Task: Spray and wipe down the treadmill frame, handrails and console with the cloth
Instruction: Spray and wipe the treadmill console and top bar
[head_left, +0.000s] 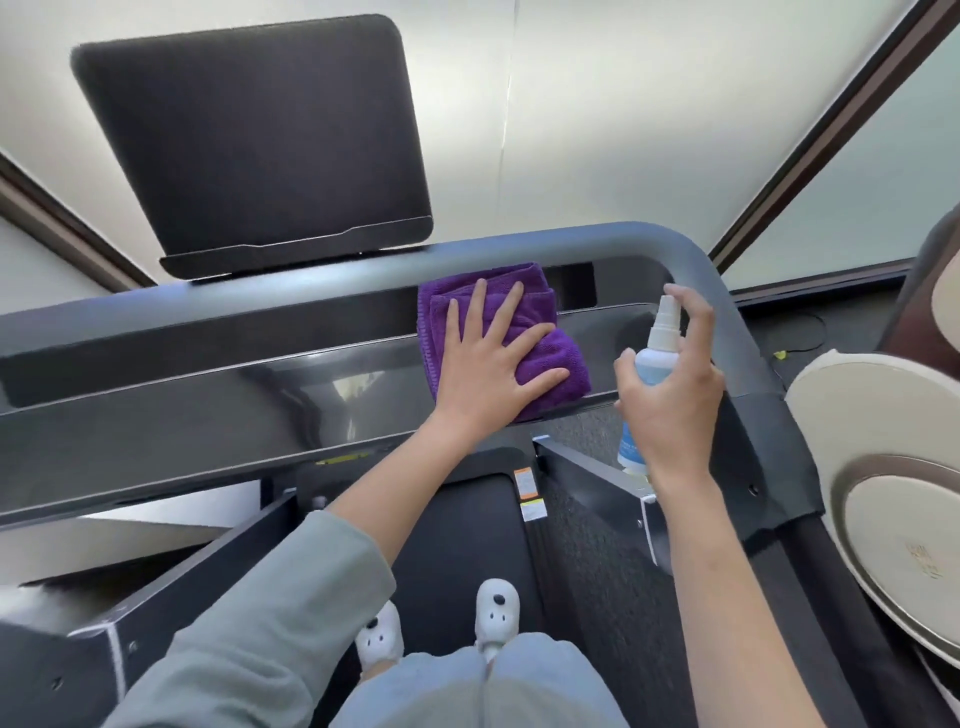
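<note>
I stand on the treadmill belt (467, 540), facing its glossy dark console tray (208, 405). A folded purple cloth (550, 358) lies on the tray's right part, and my left hand (488, 358) presses flat on it with fingers spread. My right hand (670, 384) grips a white and blue spray bottle (657, 353), index finger on the nozzle, just right of the cloth. The grey handrail (691, 260) curves around the front and right side. The black screen (260, 150) stands above the rail.
A beige round-backed chair (883, 467) stands close to the treadmill's right side. Grey frame uprights (613, 493) flank the belt. A pale wall with dark trim (831, 130) lies behind the screen. My slippered feet (496, 608) are on the belt.
</note>
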